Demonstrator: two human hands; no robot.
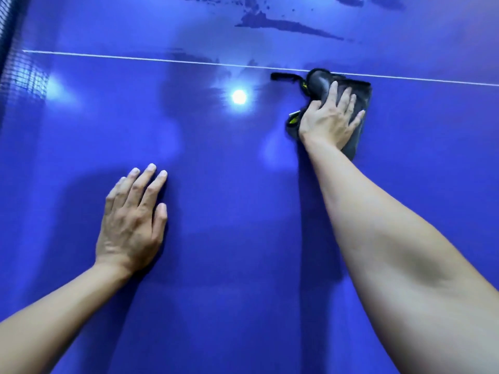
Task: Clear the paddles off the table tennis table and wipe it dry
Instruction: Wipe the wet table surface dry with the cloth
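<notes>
Here, line by line:

Risk, missed water: dark wet streaks (286,24) lie on the far side of the white centre line (162,60), well beyond the cloth's present reach. I judge that strokes kept to the near half would leave them standing.

Risk, smearing: the dark grey cloth (357,130) is bunched and folded under the palm, with a black strap (283,76) trailing to its left. A wad like this may push water about rather than soak it up, and the loose strap could drag a wet trail behind it.

Risk, slipping: the glossy blue table (243,238) takes the person's lean on both hands, and a wet patch under either palm could let it slide.

Right hand (328,118): flat and spread, palm pressing the cloth down; the fingers (347,99) are not curled round it.

Cloth relative to fingers: directly beneath them, touching, its far edge showing past the fingertips just short of the centre line and its right edge showing beside the little finger.

Left hand (132,222): empty, fingers loosely extended, resting flat on bare table well apart from the cloth.

Paddles: none in view, so that part looks done as far as this view reaches.

Net (16,63): at the left edge, clear of both hands.
</notes>
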